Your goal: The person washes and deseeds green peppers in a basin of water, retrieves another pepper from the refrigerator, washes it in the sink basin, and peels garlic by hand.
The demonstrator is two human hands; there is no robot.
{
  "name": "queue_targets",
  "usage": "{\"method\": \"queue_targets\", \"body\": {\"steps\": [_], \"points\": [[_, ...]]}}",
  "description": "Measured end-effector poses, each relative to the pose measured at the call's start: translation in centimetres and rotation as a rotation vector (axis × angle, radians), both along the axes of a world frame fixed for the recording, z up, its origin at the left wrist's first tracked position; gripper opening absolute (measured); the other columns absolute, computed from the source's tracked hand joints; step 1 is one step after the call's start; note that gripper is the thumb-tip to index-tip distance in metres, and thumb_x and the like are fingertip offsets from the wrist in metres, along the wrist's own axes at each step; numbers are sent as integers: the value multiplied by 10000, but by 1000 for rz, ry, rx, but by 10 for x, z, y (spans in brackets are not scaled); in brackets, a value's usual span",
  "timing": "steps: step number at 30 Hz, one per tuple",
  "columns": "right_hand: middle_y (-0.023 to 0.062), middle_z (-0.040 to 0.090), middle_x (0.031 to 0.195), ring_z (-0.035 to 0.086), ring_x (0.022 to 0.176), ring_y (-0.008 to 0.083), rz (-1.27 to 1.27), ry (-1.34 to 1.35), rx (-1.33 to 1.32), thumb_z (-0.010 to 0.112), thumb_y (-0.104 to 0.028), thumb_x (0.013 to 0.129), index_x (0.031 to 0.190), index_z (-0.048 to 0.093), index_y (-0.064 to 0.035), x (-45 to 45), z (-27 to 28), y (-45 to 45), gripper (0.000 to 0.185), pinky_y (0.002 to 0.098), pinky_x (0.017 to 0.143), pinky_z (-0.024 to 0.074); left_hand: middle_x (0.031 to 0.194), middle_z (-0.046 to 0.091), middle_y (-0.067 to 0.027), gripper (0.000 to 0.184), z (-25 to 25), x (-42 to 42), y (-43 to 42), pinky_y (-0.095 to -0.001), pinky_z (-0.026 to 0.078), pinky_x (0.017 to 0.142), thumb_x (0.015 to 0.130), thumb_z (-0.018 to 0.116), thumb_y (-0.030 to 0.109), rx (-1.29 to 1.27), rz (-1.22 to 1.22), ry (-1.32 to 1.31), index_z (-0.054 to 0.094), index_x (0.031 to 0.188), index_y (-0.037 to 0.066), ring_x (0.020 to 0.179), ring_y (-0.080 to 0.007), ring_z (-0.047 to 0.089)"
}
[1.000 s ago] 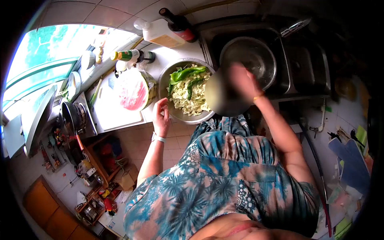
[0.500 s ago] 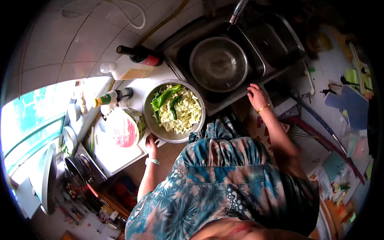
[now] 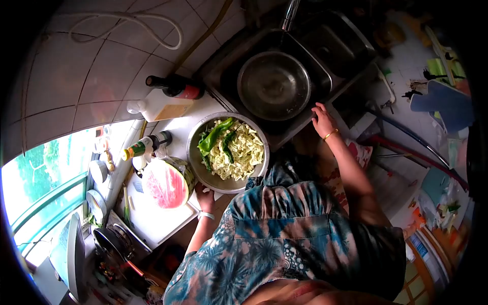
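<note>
My left hand rests at the counter's front edge, between the metal bowl and the cut watermelon. Its partly visible fingers look extended, the tips close under the bowl's rim. Chopped pale-green cabbage fills the bowl, with whole green peppers on top. Plastic wrap covers the melon's red face. My right hand lies at the sink's front rim, fingers apart and holding nothing. In the left sink basin sits a large metal basin that seems to hold some water.
A dark wine bottle, a white jug and a green-labelled bottle stand behind the bowl toward the wall. The faucet hangs over the sink. Pans are at lower left, and a red-handled pole leans at right.
The camera view has tilted, so the bowl, watermelon and left hand appear lower and farther right. Both hands stay about where they were at the counter and sink edges.
</note>
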State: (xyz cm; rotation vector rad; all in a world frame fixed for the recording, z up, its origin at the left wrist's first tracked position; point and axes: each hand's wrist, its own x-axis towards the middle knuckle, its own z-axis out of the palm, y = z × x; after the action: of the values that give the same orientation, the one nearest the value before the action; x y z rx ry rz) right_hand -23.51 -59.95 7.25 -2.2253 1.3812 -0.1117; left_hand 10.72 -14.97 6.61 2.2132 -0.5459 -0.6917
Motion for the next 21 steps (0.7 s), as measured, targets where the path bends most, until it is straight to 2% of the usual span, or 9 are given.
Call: {"method": "queue_targets", "body": {"steps": [6, 8, 9, 12, 15, 16, 18, 20, 21], "points": [[47, 459, 1385, 524, 1179, 288, -64, -30, 65, 587, -102, 814, 1123, 584, -83, 2, -25, -1, 309, 388, 939, 469, 1326, 437, -158, 797, 8, 1, -18, -378, 513, 847, 764, 760, 239, 93, -191, 8, 322, 1399, 37, 1146, -308, 522], [28, 453, 1395, 535, 1170, 267, -4, -91, 64, 577, -94, 811, 1136, 584, -83, -1, -37, 0, 325, 381, 942, 467, 1352, 415, -170, 819, 2, 6, -17, -370, 481, 909, 760, 758, 236, 134, -414, -375, 302, 1406, 24, 1192, -328, 491], [28, 453, 1395, 535, 1170, 267, -13, -89, 63, 577, -94, 811, 1136, 584, -83, -4, -38, -1, 325, 381, 942, 467, 1352, 415, -170, 819, 1, 6, -19, -370, 481, 909, 760, 758, 236, 131, -423, -374, 302, 1406, 24, 1192, -328, 491], [40, 522, 1332, 609, 1039, 264, -8, -203, 58, 590, -62, 804, 1130, 598, -71, -3, -35, -1, 326, 352, 877, 499, 1355, 410, -187, 770, -5, 7, -11, -373, 464, 909, 750, 761, 237, -17, -332, -218, 357, 1361, 2, 1168, -338, 494], [58, 573, 1272, 634, 908, 254, -166, -424, 193, 592, -48, 809, 1111, 617, -90, -5, -15, 5, 307, 341, 789, 514, 1289, 491, -181, 649, -8, 5, 8, -372, 475, 851, 770, 754, 232, 162, -197, 23, 443, 1277, -28, 1060, -294, 550], [58, 573, 1272, 634, 908, 254, -166, -424, 191, 592, -48, 809, 1111, 617, -90, -9, -8, 9, 307, 341, 789, 514, 1198, 553, -162, 556, -6, -4, 12, -361, 476, 815, 796, 737, 235, 165, -99, 89, 489, 1215, -34, 980, -260, 568], [66, 612, 1202, 627, 819, 234, -341, -297, -194, 589, -60, 830, 1105, 626, -116, -25, -3, 20, 283, 337, 717, 508, 1108, 615, -143, 469, -12, -11, 36, -350, 478, 780, 822, 720, 237, 176, -8, 164, 536, 1152, -41, 901, -225, 585], [99, 675, 956, 639, 788, 267, -496, -331, -128, 602, -93, 835, 1099, 618, -103, -51, -15, 33, 265, 364, 703, 507, 930, 663, -97, 372, -52, -10, 76, -318, 479, 738, 874, 671, 249, 153, -14, 169, 576, 1088, -40, 805, -178, 585], [106, 678, 945, 645, 802, 284, -474, -163, -41, 613, -114, 830, 1100, 618, -99, -81, -49, 39, 270, 379, 720, 508, 873, 662, -95, 363, -60, -16, 82, -295, 472, 724, 884, 669, 280, 2, 82, 210, 596, 1058, -30, 795, -167, 579]]}}
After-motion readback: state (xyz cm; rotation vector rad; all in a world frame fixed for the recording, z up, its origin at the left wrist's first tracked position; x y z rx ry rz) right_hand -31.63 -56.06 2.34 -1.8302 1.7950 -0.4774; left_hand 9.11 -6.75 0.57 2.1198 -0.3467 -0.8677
